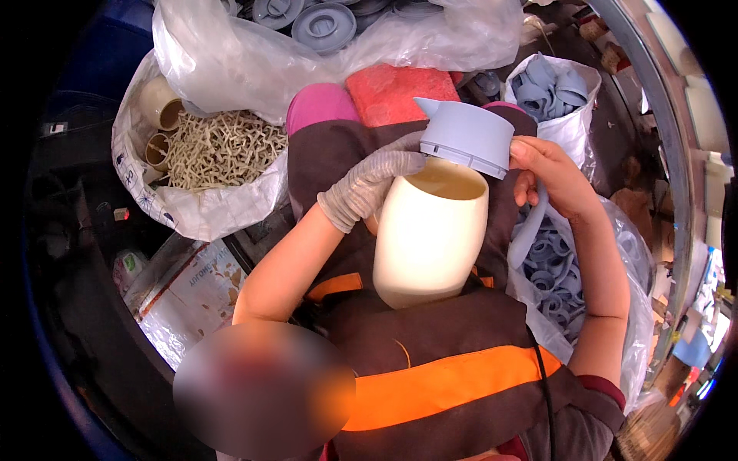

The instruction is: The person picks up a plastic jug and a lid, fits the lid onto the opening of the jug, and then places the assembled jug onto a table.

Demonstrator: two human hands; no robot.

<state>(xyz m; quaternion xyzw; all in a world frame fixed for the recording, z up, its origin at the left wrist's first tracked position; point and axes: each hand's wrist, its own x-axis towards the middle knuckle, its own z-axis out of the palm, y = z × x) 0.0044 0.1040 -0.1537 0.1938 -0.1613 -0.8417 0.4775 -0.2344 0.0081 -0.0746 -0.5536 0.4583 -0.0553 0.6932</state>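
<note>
Seat and lap: the person sits with a dark brown apron [327, 169] over the lap; an orange band [453, 388] crosses it, and pink cloth [319, 109] shows at the knees.
Room: cluttered on both sides; a long dark rail [647, 73] curves down the right edge, and the left is in deep shadow.
Between the knees: a red block-like piece [401, 91].
Left sack: a white sack [223, 213] of short beige strips [223, 150], with cream cups [159, 105] at its side.
Far bag: clear plastic [430, 42] around grey round lids [323, 28].
Right containers: a small white sack [569, 127] and a nearer plastic bag [634, 338], both of grey-blue curved parts [547, 257].
In the way: the right forearm crosses the nearer bag, and the collar hides part of the jug's mouth.
Jug: the cream jug [430, 246] stands tilted above the lap, mouth away from the body.
Collar: the grey-blue spouted collar [465, 137] slants over the rim; whether they touch is unclear.
Left hand: the gloved left hand [373, 180] grasps the jug near its rim.
Right hand: the bare right hand [555, 177] pinches the collar's right side.
</note>
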